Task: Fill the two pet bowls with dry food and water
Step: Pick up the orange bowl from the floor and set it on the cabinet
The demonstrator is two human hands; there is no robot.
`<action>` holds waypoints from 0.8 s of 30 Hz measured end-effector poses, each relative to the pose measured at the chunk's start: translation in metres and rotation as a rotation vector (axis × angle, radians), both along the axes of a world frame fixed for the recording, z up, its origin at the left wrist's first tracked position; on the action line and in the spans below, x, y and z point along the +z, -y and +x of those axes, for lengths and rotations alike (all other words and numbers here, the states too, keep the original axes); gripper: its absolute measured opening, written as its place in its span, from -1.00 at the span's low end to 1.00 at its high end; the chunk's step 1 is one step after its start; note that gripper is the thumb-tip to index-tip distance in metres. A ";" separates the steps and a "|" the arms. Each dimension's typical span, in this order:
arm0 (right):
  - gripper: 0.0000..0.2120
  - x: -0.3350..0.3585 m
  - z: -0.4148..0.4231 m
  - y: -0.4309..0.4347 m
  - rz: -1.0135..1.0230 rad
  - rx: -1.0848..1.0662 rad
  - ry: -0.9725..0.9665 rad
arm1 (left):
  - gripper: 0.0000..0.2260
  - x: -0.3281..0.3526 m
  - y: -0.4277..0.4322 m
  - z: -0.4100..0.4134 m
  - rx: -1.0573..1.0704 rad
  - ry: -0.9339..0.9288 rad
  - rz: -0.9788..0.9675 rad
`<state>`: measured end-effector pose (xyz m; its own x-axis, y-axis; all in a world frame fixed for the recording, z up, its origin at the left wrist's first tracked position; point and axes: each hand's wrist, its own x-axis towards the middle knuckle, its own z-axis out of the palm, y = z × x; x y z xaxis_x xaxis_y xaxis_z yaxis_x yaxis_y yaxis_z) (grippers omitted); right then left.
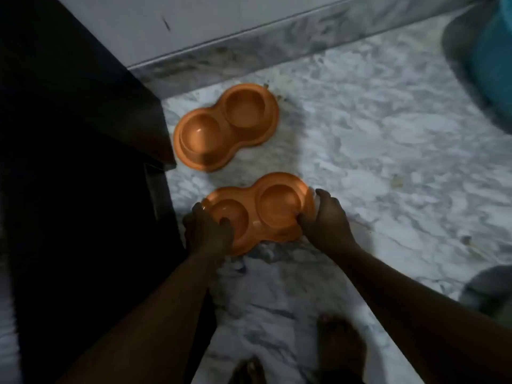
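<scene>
I have the near bowl, an orange double dish with two round wells, by its two ends. My left hand is on the left end, its fingers curled over the rim with the thumb resting at the edge of the left well. My right hand takes the right end, its fingers wrapped round the outer edge and the thumb pressed on the rim by the right well. Both sets of fingers are clamped on the dish, not spread. I cannot tell whether it is just off the floor or resting on it.

What matters for the next move is its long axis. It runs straight across from one set of fingers to the other, the right end a little farther from me than the left, so the dish sits balanced between both hands and neither is nearer. Both wells look empty, with no food or water in them, so I judge the filling has not begun.

The far bowl, the same kind and also empty, lies on the floor beyond my fingertips and slightly to the left, apart from the one I hold. Its left end is just beside the dark cabinet that stands to the left of my left hand. To reach it I would have to let go and stretch forward.
</scene>
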<state>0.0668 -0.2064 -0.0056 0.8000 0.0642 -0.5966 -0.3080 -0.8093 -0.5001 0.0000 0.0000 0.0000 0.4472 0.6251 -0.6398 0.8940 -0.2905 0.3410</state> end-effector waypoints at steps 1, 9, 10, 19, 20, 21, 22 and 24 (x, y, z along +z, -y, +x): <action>-0.36 -0.013 0.001 -0.002 -0.004 -0.006 0.021 | -0.35 -0.011 -0.001 0.000 0.012 -0.034 0.006; -0.41 -0.039 0.014 -0.004 -0.027 -0.042 0.005 | -0.45 -0.042 0.001 -0.008 0.112 -0.097 0.037; -0.41 -0.032 0.016 -0.001 -0.019 -0.047 0.005 | -0.46 -0.037 0.000 -0.008 0.120 -0.075 0.008; -0.26 0.177 0.055 0.038 -0.025 -0.076 0.033 | -0.57 0.165 0.025 0.018 0.071 0.163 -0.102; -0.30 0.215 0.062 0.041 -0.023 -0.082 0.046 | -0.52 0.200 0.026 0.024 0.040 0.204 -0.083; -0.35 0.255 0.069 0.044 -0.017 -0.097 0.058 | -0.47 0.236 0.025 0.029 0.000 0.249 -0.069; -0.38 0.296 0.075 0.046 -0.013 -0.111 0.070 | -0.44 0.277 0.024 0.036 -0.012 0.281 -0.059; -0.36 0.383 0.086 0.047 0.006 -0.129 0.098 | -0.46 0.365 0.019 0.050 0.036 0.309 -0.068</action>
